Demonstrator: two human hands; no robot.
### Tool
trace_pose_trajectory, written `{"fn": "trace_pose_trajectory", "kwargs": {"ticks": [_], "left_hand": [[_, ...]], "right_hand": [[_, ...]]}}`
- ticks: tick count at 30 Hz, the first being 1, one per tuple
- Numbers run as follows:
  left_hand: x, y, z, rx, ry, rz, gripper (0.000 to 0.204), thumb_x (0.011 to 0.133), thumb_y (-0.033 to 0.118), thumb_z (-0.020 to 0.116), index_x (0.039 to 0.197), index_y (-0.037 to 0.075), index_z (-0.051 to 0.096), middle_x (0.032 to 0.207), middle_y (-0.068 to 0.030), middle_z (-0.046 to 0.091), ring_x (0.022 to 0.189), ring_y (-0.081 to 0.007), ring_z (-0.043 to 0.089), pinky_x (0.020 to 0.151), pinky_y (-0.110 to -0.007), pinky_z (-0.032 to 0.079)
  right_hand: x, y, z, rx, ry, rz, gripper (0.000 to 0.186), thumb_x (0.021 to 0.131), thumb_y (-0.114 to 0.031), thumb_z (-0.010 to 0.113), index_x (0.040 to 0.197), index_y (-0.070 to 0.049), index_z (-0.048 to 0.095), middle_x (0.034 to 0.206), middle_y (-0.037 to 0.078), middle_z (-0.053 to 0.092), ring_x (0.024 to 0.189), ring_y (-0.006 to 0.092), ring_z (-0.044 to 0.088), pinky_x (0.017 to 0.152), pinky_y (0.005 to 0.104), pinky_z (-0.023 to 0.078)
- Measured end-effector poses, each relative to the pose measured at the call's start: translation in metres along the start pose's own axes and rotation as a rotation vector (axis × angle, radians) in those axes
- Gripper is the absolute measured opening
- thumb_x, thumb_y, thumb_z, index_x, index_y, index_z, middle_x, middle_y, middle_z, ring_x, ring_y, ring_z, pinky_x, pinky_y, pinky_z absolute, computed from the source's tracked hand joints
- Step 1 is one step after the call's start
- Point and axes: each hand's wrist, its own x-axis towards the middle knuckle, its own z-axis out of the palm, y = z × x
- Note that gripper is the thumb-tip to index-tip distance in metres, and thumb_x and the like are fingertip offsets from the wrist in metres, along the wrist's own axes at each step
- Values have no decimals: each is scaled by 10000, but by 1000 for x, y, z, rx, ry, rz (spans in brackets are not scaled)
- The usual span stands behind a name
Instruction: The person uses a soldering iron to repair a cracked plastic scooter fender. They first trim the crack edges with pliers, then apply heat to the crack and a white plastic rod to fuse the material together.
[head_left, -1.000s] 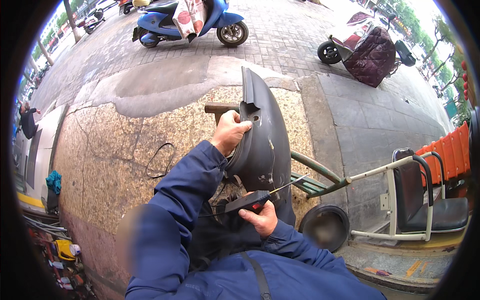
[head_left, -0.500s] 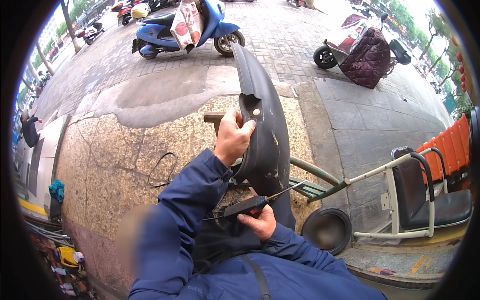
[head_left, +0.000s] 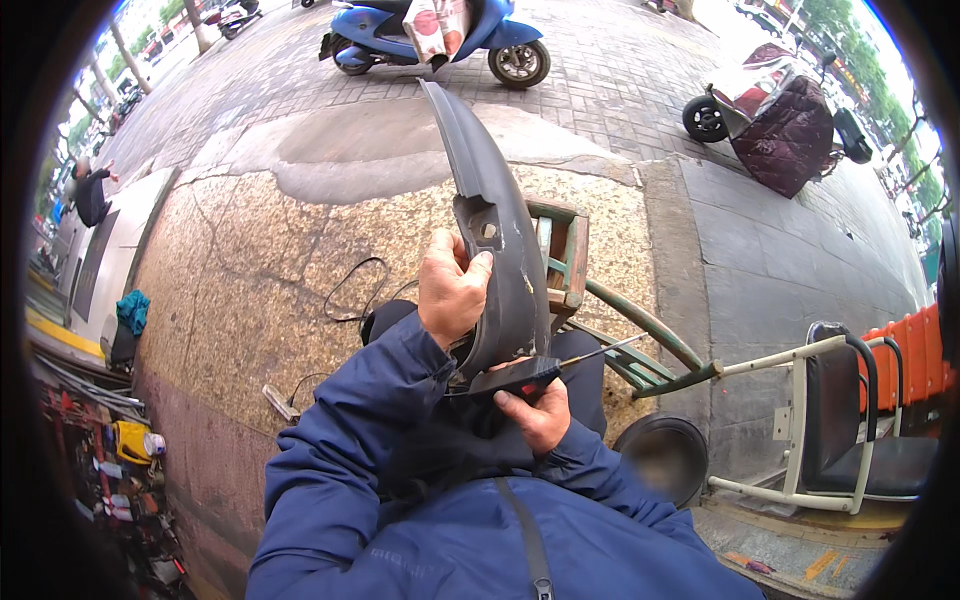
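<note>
My left hand is closed on the left edge of a curved black plastic fender, thumb just below a square hole. The fender stands upright before me, its tapered end pointing away; pale scuffs mark its right side. In my right hand lies a black handheld tool with a thin metal rod pointing right, resembling a soldering iron. Its body is in front of the fender's lower end; whether they touch I cannot tell. The fender's bottom is hidden behind the tool and my arm.
Beyond the fender stands a wooden stool, beside green wooden bars. At right are a round black tub, a metal-framed chair and an orange barrier. A black cord loop lies left. Scooters are parked ahead.
The fender has shifted left relative to the stool, uncovering the stool on its right. My right hand has brought the tool up to the fender's lower end. The whole view has also shifted.
</note>
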Motion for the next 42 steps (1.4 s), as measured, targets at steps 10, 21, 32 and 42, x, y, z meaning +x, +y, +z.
{"fn": "trace_pose_trajectory", "kwargs": {"ticks": [10, 21, 32, 42], "left_hand": [[-2, -17, -25, 62, 78, -3, 140, 953, -6, 643, 958, 7, 504, 818, -63, 652, 697, -92, 614, 600, -268, 511], [1, -10, -36, 9, 19, -48, 129, 953, -20, 628, 978, -5, 503, 876, -80, 652, 741, -99, 630, 629, -263, 536], [11, 11, -59, -67, -181, -362, 190, 939, 20, 652, 1069, -22, 520, 971, -107, 660, 801, -148, 683, 691, -298, 596], [15, 28, -80, -198, -440, -572, 312, 963, 111, 653, 1229, 14, 521, 1071, -89, 671, 882, -137, 709, 712, -267, 612]], "right_hand": [[4, -2, -6, -128, -7, 61, 307, 892, 7, 700, 1183, 23, 604, 1132, 101, 673, 1065, 181, 629, 984, 346, 493], [11, -21, -3, -95, 62, -76, 419, 872, -42, 688, 1240, -14, 490, 1076, 121, 675, 1007, 188, 640, 947, 356, 507], [33, -68, -3, -48, 63, -243, 523, 893, -227, 690, 1288, -9, 425, 983, 186, 623, 822, 285, 664, 778, 428, 577], [56, -81, -12, -453, 38, -64, 526, 900, -204, 651, 1331, -1, 426, 920, 117, 611, 730, 179, 607, 690, 323, 529]]}}
